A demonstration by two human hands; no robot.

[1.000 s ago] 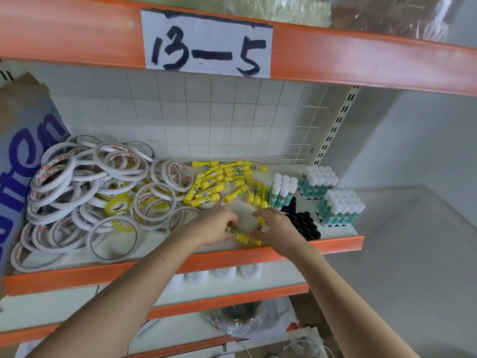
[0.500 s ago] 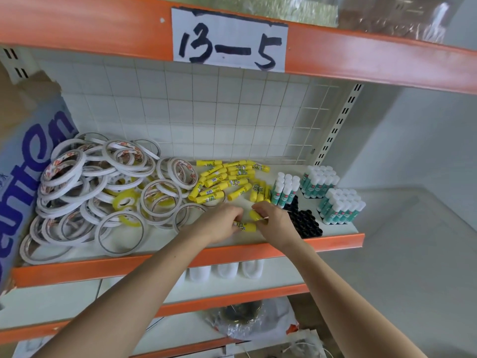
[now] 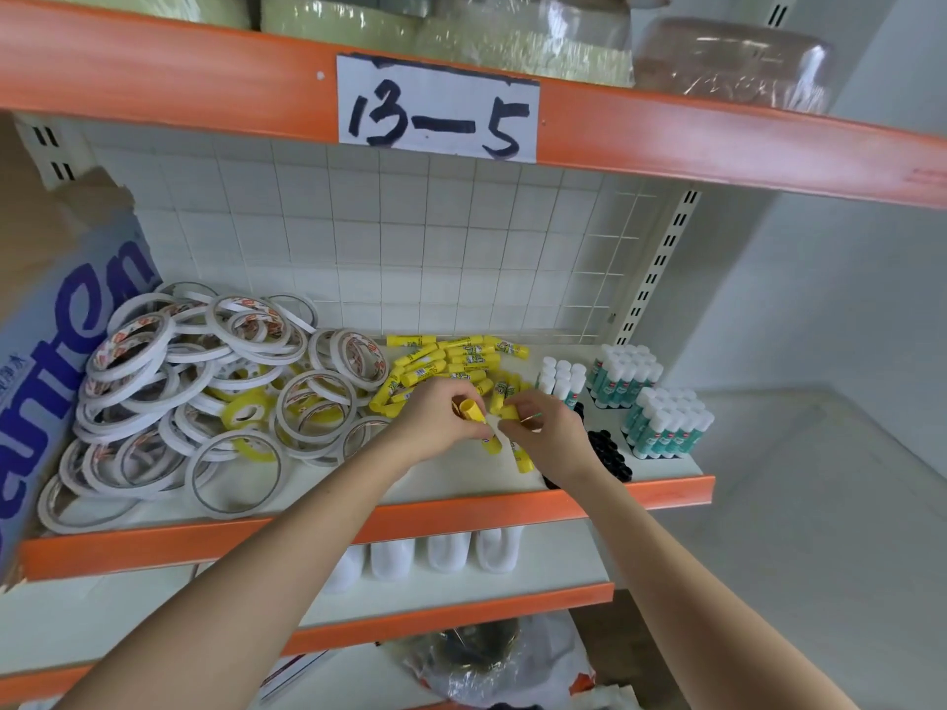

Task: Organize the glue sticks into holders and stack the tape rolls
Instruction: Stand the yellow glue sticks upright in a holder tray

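Just above the front of the shelf (image 3: 640,491), a few yellow glue sticks (image 3: 474,409) are being gripped in the curled fingers of the left hand (image 3: 435,425), one stick's end pointing up toward the camera. Close beside it, another yellow stick (image 3: 508,413) is being pinched by the right hand (image 3: 546,435), and what may be a second one (image 3: 522,456) is being held beneath it, though the view there is poor. More yellow sticks are lying in a loose heap (image 3: 451,358) just behind the hands. White-capped green glue sticks (image 3: 668,427) are being kept upright in blocks at the right end, with a black holder (image 3: 610,453) showing next to the right wrist. Tape rolls (image 3: 169,392) are being left in a jumbled pile on the left, touching a blue-lettered box (image 3: 61,340). Overhead, a paper label (image 3: 435,112) reading 13-5 is being displayed on the orange beam (image 3: 153,64).
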